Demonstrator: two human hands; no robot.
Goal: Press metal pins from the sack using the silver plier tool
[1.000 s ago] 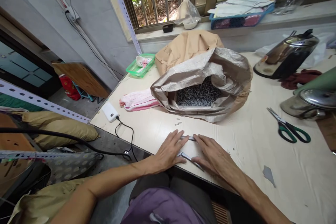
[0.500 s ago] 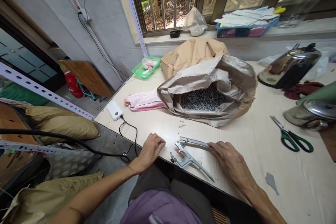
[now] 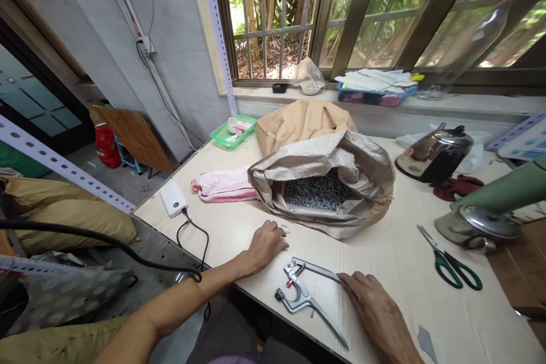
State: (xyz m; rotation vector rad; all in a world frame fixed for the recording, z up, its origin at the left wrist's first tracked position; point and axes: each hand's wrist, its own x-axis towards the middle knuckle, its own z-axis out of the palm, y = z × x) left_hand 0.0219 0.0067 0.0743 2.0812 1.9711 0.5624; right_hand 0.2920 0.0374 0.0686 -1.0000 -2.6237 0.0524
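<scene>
Silver snap-fastener pliers (image 3: 301, 297) lie on the table with their jaws spread, a coil spring and a red part near the head. My right hand (image 3: 370, 304) grips the end of their upper handle between thumb and fingers. My left hand (image 3: 265, 243) reaches over the tabletop, fingers loosely bent and thumb apart, beside a few tiny springs (image 3: 285, 227). Nothing shows in its grasp, though the palm is hidden. Behind the hands lies an open paper sack (image 3: 367, 205) with many small dark metal pieces (image 3: 318, 190) inside.
Green-handled scissors (image 3: 450, 261), a metal mug (image 3: 456, 226) and a kettle (image 3: 435, 153) stand to the right. At left are a white power bank (image 3: 173, 199) with a black cable, a pink-striped cloth (image 3: 226, 186) and a green basket (image 3: 234, 133). The table edge (image 3: 251, 291) runs close before me.
My left hand has moved forward and right from the table edge to the tiny springs, its fingers opening. My right hand keeps holding the pliers' handle. The camera view has tilted upward.
</scene>
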